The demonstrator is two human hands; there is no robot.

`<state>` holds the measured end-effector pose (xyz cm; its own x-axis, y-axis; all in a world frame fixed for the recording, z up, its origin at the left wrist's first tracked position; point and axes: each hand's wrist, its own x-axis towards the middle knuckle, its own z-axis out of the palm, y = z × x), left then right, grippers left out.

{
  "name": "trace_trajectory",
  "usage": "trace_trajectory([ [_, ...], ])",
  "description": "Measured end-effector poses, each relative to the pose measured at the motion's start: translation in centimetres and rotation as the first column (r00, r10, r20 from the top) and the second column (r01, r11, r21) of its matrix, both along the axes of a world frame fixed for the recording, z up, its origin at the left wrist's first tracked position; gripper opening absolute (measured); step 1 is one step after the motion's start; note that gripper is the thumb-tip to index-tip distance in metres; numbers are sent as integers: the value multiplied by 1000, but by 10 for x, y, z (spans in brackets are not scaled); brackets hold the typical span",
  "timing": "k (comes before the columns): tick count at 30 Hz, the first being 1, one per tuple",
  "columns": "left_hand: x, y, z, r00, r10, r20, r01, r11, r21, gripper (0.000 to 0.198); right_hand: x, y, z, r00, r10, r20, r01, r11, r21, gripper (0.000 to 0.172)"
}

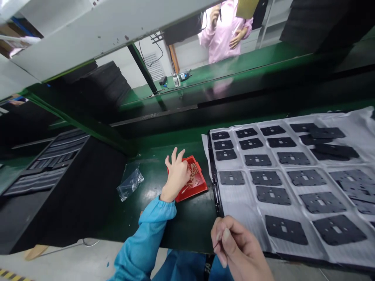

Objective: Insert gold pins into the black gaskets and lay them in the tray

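Observation:
My left hand [176, 174] reaches into a small red tray [199, 186] of thin gold-coloured metal pieces [193, 174] on the green bench. Its thumb and forefinger pinch down at the pieces while the other fingers stick up. What the pinch holds is hidden. My right hand [237, 246] hovers near the bench's front edge, fingers curled in a pinch on a very thin piece I cannot make out. Right of the red tray lies a white sheet [234, 199] covered with several flat black plates [265, 178] in rows.
A black tray stack [55, 183] stands at the left, with a crumpled clear plastic bag [129, 184] beside it. A person in a pink coat [224, 33] stands beyond the far green bench. Small devices [178, 77] sit on that bench.

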<state>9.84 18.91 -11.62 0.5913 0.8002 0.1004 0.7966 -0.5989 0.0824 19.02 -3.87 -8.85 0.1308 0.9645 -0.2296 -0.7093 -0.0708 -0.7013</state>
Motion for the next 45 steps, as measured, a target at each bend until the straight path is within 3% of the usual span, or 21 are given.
trace_trajectory([
  [4,-9,-13,21,997,54,53,-54,998,10,20,3,-2,9,999,-36,3,36,995,-91,47],
  [6,-1,-27,32,987,80,137,-83,997,11,16,5,-5,8,999,-39,-7,38,996,-77,46],
  [8,20,-40,38,981,-8,192,14,999,-31,15,8,-10,3,1000,-27,-14,27,1000,-16,41],
  [11,59,-53,36,957,-243,160,260,961,-94,42,16,-22,-5,1000,-9,-3,9,997,79,33],
  [15,81,-56,28,936,-329,120,337,940,-50,47,32,-40,-6,994,-100,50,94,990,106,31],
  [21,69,-63,26,892,-451,38,444,887,127,31,44,-47,3,954,-246,169,238,969,67,34],
  [27,69,-60,32,750,-655,-87,645,698,310,22,46,-48,13,932,-310,189,303,951,64,35],
  [29,59,-62,34,740,-670,-64,648,684,336,29,49,-46,18,884,-402,239,399,915,64,38],
  [32,26,-79,35,757,-649,81,573,717,398,38,49,-42,26,790,-492,366,514,857,44,36],
  [34,-2,-98,35,692,-663,285,524,734,432,43,45,-39,29,793,-441,420,461,885,59,33],
  [36,-28,-119,36,580,-671,462,495,740,454,52,36,-35,31,814,-344,468,344,935,90,30],
  [38,-47,-142,39,552,-609,570,431,793,430,65,24,-30,30,807,-286,517,276,956,98,26],
  [40,-60,-163,45,559,-455,693,309,890,335,73,12,-24,28,785,-273,556,264,959,98,24],
  [41,-64,-172,48,537,-348,769,253,936,247,69,6,-21,27,773,-262,577,259,962,90,24],
  [43,-71,-184,56,429,-108,897,180,983,32,41,-4,-14,27,739,-220,637,224,972,77,25],
  [45,-77,-189,62,327,146,933,149,968,-204,20,-13,-8,27,692,-158,704,167,984,57,28],
])
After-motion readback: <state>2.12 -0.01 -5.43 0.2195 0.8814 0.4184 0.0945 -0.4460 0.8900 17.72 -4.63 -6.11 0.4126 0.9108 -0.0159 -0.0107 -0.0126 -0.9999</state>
